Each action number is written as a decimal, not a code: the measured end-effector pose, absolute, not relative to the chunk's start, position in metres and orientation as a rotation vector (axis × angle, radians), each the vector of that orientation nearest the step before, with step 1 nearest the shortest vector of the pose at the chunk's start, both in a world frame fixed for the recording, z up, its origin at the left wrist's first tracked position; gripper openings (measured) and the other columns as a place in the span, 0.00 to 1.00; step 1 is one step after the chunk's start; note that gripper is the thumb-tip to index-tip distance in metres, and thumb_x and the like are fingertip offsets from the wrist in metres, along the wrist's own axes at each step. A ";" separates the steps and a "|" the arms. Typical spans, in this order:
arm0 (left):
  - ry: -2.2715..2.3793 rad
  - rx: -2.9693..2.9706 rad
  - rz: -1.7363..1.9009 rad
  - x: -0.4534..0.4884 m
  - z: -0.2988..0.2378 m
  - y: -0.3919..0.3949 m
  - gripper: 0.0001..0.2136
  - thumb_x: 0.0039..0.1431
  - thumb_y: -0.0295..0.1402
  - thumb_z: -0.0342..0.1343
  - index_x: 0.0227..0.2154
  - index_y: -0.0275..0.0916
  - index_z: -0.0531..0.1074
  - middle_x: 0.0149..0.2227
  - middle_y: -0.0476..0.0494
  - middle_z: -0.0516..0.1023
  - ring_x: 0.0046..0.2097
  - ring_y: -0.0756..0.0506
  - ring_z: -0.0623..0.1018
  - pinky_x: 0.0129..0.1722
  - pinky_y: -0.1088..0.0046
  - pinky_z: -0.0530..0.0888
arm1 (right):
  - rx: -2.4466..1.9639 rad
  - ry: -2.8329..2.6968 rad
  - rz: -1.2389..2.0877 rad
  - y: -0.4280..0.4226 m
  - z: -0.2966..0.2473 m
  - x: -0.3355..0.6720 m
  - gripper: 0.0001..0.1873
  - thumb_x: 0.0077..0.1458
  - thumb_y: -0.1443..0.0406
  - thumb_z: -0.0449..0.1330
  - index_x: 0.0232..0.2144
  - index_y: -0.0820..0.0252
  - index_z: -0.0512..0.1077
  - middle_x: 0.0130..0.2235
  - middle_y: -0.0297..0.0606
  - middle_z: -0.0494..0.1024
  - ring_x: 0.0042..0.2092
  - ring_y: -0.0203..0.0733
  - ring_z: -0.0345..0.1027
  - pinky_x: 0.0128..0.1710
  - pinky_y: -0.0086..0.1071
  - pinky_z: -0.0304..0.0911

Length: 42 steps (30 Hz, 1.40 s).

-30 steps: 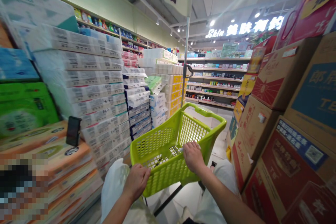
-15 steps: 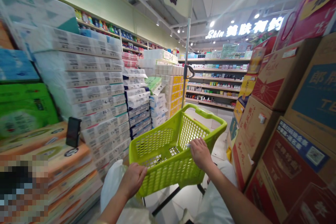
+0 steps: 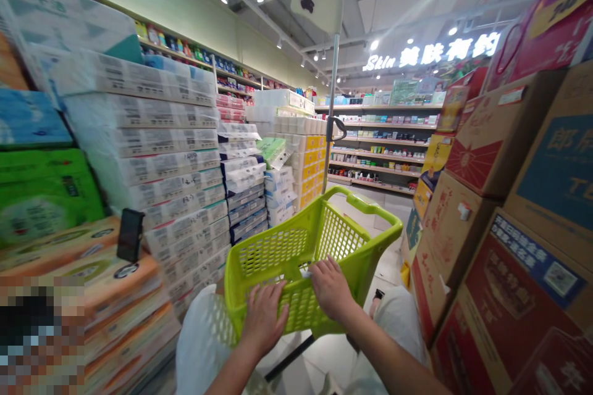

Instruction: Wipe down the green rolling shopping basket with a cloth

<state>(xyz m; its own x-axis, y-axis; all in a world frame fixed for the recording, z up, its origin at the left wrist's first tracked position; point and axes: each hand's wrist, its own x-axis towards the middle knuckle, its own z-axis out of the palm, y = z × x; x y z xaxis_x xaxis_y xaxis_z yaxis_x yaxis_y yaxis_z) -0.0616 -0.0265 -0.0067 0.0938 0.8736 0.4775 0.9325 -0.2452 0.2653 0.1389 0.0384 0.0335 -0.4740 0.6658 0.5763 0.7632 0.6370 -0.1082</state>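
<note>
A lime-green plastic shopping cart (image 3: pixel 282 253) stands before me, tilted across the view, with perforated basket walls. My left hand (image 3: pixel 265 315) is closed over its near rim, fingers inside and thumb outside. A little to the right, my right hand (image 3: pixel 331 290) grips the same rim. A small white bit (image 3: pixel 306 274) shows beside the right fingertips; its kind I cannot make out. From the cart's far side rises a metal pole (image 3: pixel 332 105) bearing a pale flag (image 3: pixel 316 0) with a dark bear print.
Stacks of white wrapped packs (image 3: pixel 171 166) and orange packs (image 3: pixel 115 290) line the left, with a black phone-like device (image 3: pixel 130 234) on the orange ones. Cardboard boxes (image 3: pixel 463 222) are piled at right. Stocked shelves (image 3: pixel 380 151) stand ahead beyond tiled floor.
My left hand has moved right along the near rim, and my right hand has moved left, so they are closer together. The cart has barely shifted.
</note>
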 end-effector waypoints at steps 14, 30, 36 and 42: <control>-1.843 -2.234 -0.903 -0.077 -0.012 -0.014 0.21 0.52 0.34 0.52 0.51 0.43 0.70 0.46 0.41 0.78 0.49 0.40 0.74 0.55 0.54 0.64 | -1.286 -2.091 -0.361 0.059 0.043 0.169 0.09 0.57 0.72 0.52 0.31 0.56 0.70 0.35 0.39 0.73 0.43 0.46 0.64 0.62 0.43 0.45; -1.848 -2.187 -0.915 -0.095 -0.016 -0.009 0.22 0.49 0.31 0.53 0.49 0.44 0.72 0.46 0.42 0.79 0.49 0.40 0.75 0.53 0.56 0.67 | -1.236 -1.917 -0.419 0.075 0.055 0.216 0.11 0.59 0.72 0.50 0.36 0.55 0.70 0.41 0.38 0.75 0.49 0.46 0.63 0.62 0.43 0.43; -1.893 -2.207 -0.874 -0.092 -0.014 -0.009 0.23 0.49 0.31 0.53 0.50 0.44 0.71 0.48 0.42 0.78 0.50 0.39 0.74 0.54 0.54 0.66 | -1.144 -2.092 -0.287 0.057 0.031 0.140 0.10 0.56 0.73 0.53 0.32 0.54 0.70 0.34 0.35 0.74 0.42 0.43 0.65 0.60 0.40 0.48; -1.919 -2.228 -0.878 -0.098 -0.011 -0.007 0.22 0.49 0.30 0.52 0.50 0.44 0.72 0.48 0.43 0.78 0.51 0.40 0.74 0.55 0.55 0.65 | -1.039 -2.202 -0.279 0.057 0.034 0.141 0.09 0.59 0.70 0.53 0.35 0.54 0.71 0.36 0.34 0.75 0.42 0.41 0.65 0.58 0.36 0.49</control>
